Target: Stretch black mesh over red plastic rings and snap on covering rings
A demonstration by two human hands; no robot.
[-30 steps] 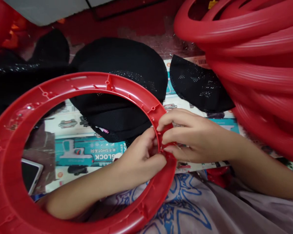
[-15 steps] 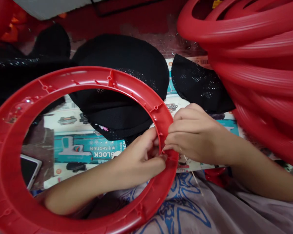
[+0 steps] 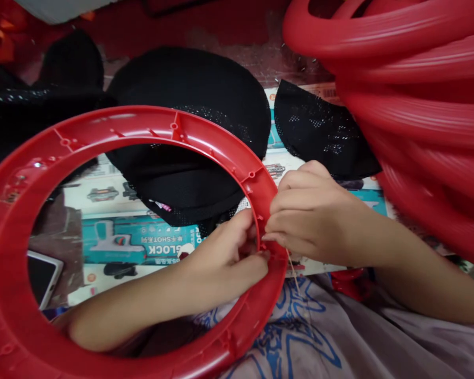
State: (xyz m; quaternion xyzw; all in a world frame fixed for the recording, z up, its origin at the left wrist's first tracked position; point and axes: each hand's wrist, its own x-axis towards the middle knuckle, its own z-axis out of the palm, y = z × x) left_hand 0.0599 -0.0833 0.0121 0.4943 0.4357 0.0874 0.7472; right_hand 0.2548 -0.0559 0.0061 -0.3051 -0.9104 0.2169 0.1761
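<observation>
Two bare hands: left hand [image 3: 233, 263] clamped on the inner wall of one red ring [image 3: 138, 123], thumb over its band; right hand [image 3: 312, 216] with fingertips pinched together at the same stretch, one thin strand [image 3: 293, 269] trailing below them; fingertip contact partly hidden.
Red ring: one, tilted, ribbed face to view, in the left grip.
Strand hazard: one; it seemed liable to slip or snap, should the pinch have pulled it hard across the ring's edge.
Ring hazard: one; gripped at its right side only, it could have twisted, had the left thumb slackened.
Component cluster [image 3: 19, 181]: one, in the ring's left band; parts too blurred to count.
White-framed device [image 3: 41, 276]: one, seen through the ring's opening, at left.
Printed sheet [image 3: 114, 255]: at least one, below the ring.
Black pieces [image 3: 197, 79]: at least three, beyond the ring, left to right.
Red stack [image 3: 398, 95]: one, right of the ring; layers uncountable.
</observation>
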